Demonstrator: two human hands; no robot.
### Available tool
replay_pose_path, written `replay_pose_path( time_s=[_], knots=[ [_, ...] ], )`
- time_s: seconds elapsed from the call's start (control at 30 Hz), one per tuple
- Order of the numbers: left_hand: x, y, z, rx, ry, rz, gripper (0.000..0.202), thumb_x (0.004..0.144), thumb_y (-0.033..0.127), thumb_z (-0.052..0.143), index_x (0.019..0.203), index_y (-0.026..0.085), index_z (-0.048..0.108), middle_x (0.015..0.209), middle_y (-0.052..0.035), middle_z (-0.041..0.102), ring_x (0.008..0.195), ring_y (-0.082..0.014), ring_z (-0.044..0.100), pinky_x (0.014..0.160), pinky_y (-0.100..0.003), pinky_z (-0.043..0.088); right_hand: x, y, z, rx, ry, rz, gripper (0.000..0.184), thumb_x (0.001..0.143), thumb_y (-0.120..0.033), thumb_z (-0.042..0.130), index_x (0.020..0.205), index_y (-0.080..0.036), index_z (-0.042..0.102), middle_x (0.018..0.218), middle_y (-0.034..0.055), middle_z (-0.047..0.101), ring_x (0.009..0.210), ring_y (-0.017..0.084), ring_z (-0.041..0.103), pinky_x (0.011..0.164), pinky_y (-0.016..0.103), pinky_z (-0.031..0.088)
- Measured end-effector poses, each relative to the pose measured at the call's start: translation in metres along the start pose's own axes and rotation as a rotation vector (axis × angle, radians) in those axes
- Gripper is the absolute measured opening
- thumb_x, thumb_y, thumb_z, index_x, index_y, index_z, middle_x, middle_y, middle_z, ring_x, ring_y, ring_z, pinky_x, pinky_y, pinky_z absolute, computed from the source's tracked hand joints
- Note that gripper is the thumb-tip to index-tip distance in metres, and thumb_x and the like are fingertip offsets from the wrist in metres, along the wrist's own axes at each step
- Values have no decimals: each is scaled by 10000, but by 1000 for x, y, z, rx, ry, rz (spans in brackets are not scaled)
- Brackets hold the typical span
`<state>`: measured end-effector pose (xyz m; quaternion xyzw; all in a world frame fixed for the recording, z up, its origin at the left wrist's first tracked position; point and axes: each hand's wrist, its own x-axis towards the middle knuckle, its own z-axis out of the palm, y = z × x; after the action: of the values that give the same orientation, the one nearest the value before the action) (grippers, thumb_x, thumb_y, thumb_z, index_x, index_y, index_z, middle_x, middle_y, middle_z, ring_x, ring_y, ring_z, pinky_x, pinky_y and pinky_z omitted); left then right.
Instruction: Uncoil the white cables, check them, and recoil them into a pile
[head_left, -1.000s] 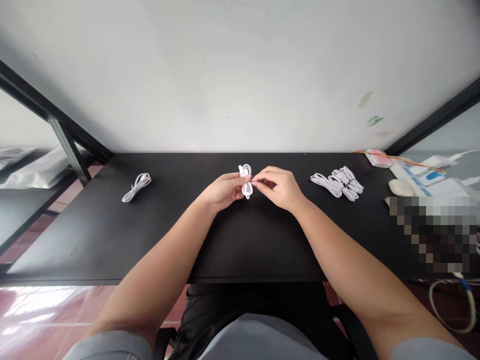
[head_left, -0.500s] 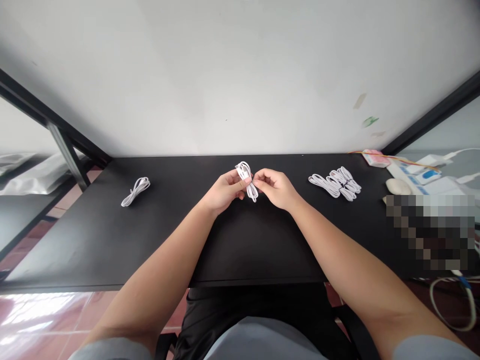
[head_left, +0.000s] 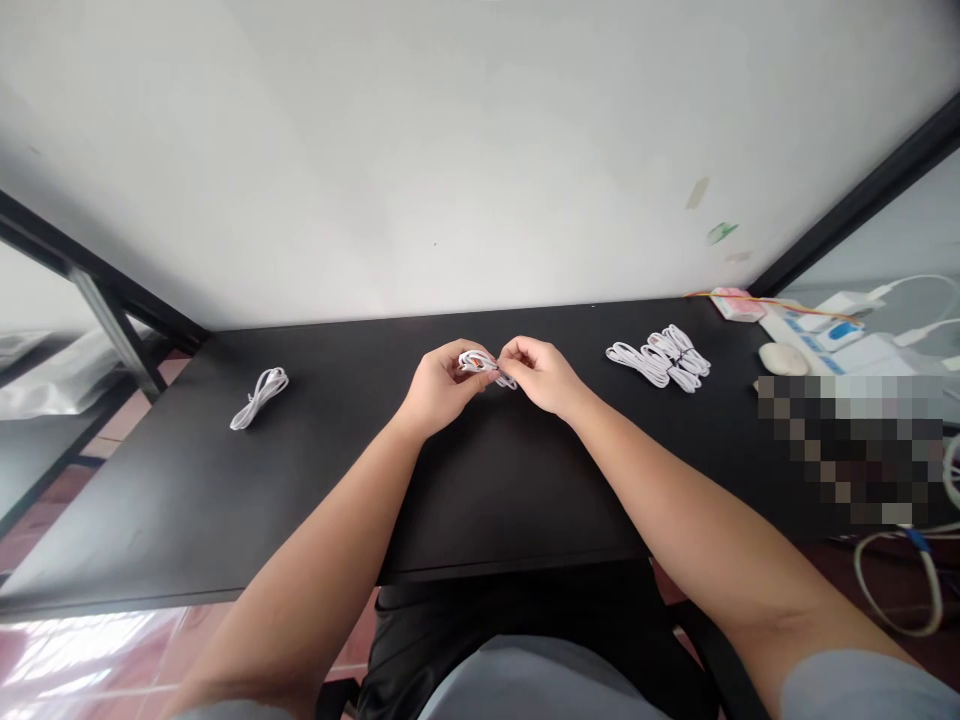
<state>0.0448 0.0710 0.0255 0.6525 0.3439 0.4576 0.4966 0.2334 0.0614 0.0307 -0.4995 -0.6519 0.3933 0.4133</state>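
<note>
A folded white cable (head_left: 475,361) is held between my two hands, above the middle of the black table. My left hand (head_left: 442,388) is closed around one end of the bundle, its thumb pressed on the strands. With thumb and fingertips together, my right hand (head_left: 541,372) pinches at the middle of the bundle. A small orange-red patch shows among the strands. What exactly the right fingertips grip is too small to make out.
On the black table (head_left: 322,490), one white cable bundle (head_left: 259,398) lies at left and several overlapping white cable bundles (head_left: 664,358) at right. Farther right are a power strip (head_left: 806,335) with plugs, a white mouse (head_left: 784,359) and a pink-and-white box (head_left: 737,305). A wall (head_left: 450,150) stands behind.
The cable bundle has turned from nearly upright to lying more sideways in my hands. My right fingers have moved in closer to my left thumb. The whole view has shifted slightly.
</note>
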Motion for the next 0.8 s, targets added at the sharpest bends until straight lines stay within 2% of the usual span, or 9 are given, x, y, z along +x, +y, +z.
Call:
replay_pose_path(
  time_s=[0.1,0.27,0.57,0.8],
  knots=[
    [-1,1,0,41,-16,-9,269,771,321,819,935,152,688,827,-39,679,672,-131,635,634,-283,551,-3,-2,-4,-121,11,-85,105,841,-274,613,771,-196,601,680,-17,588,603,124,502,586,271,393],
    [-1,2,1,52,-50,-34,261,772,294,805,957,168,671,836,-32,675,696,-137,634,661,-284,542,-5,-4,-12,-303,-46,-265,84,843,-238,606,775,-201,576,734,-6,602,620,124,516,592,268,385],
    [-2,2,1,202,-46,41,174,808,299,744,928,187,689,883,-45,692,780,-170,643,705,-293,525,-5,-8,-15,-431,-97,-301,141,892,-234,558,757,-207,528,738,-4,576,632,133,494,607,280,344],
    [-7,13,3,490,-10,158,126,863,294,675,958,226,720,919,-28,741,799,-180,662,759,-295,503,-5,-9,-13,-400,-87,-272,188,891,-214,528,704,-211,512,686,-9,542,619,139,468,606,284,322]
  ],
)
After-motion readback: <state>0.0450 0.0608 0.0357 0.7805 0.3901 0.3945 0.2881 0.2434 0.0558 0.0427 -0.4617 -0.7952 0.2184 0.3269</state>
